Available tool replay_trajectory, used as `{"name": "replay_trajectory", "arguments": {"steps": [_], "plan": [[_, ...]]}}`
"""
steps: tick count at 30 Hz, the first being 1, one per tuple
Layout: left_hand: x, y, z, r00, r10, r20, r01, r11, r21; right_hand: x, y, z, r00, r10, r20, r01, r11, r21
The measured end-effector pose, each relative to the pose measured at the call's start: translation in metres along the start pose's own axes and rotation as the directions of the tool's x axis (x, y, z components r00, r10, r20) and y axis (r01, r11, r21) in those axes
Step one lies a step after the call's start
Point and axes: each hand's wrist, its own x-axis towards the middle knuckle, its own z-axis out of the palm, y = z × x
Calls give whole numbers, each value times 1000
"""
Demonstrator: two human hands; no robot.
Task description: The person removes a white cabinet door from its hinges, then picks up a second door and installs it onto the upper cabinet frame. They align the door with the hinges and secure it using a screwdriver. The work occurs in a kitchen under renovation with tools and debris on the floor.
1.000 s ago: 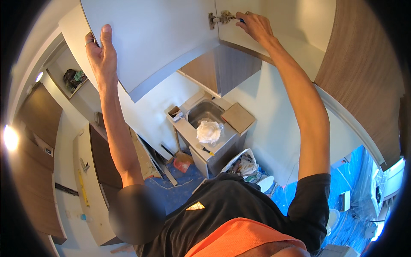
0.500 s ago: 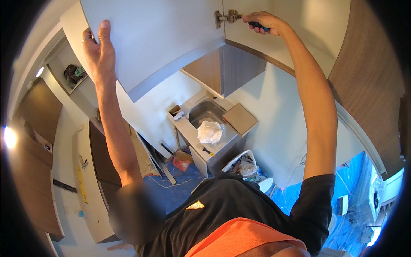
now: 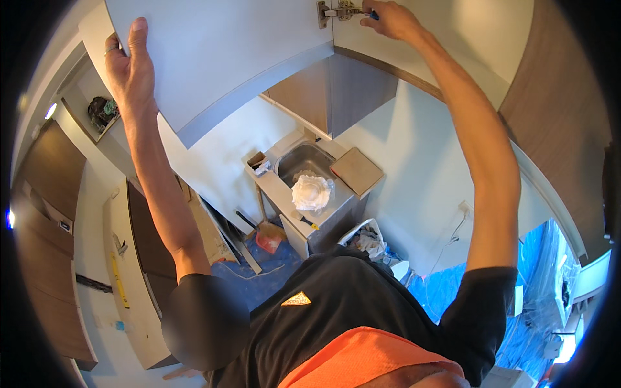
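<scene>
"White flat cabinet door [image 3: 220,71], open, top of the view. How is it held?"

"By its free left edge, clamped in the left hand [image 3: 132,72]: thumb laid on the visible face, fingers hooked behind."

"Right hand [image 3: 393,22]?"

"Closed around a blue-handled screwdriver-like tool [image 3: 373,14]. Shaft aimed at the silvery metal cup hinge [image 3: 341,11], by which the door is joined to the cream-coloured cabinet interior [image 3: 453,55]. Whether the tip is seated in a screw cannot be told, too small."

"Step?"

"Logged as hinge screw work, a judgement; tightening or loosening cannot be told. For the next move, a straight, firm tip seems called for, with the door steadied so that the hinge is not strained."

"Edges and room, quick."

"Door's lower edge hangs free, well above the stainless steel sink [image 3: 283,169]. Tool hand is bounded by the hinge on its left; open room is left to its right, inside the cabinet. Brown lower cabinet edge [image 3: 388,70] is crossed by the right forearm and could be knocked if the elbow is swung."
</scene>
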Motion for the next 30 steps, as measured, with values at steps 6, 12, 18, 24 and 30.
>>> {"name": "replay_trajectory", "arguments": {"steps": [6, 12, 18, 24, 30], "plan": [[-4, 10, 4, 998, 63, -13, -63, 997, 42, 2, -3, -6, 992, -85, -94, 73, 990, -124], [-4, 9, 2, 998, 57, -21, -55, 995, 87, 0, -11, 0, 995, 102, -6, -102, 995, -5], [-3, 4, 0, 1000, -8, -3, 8, 998, 57, -11, -9, 16, 977, -129, -172, 50, 916, -398], [-3, 14, 4, 992, 126, -28, -124, 989, 82, 17, -14, -41, 985, 111, 135, -108, 994, -29], [-9, 25, 6, 997, 77, 9, -78, 992, 98, 48, 14, -73, 922, 352, -164, -195, 785, 587]]}}
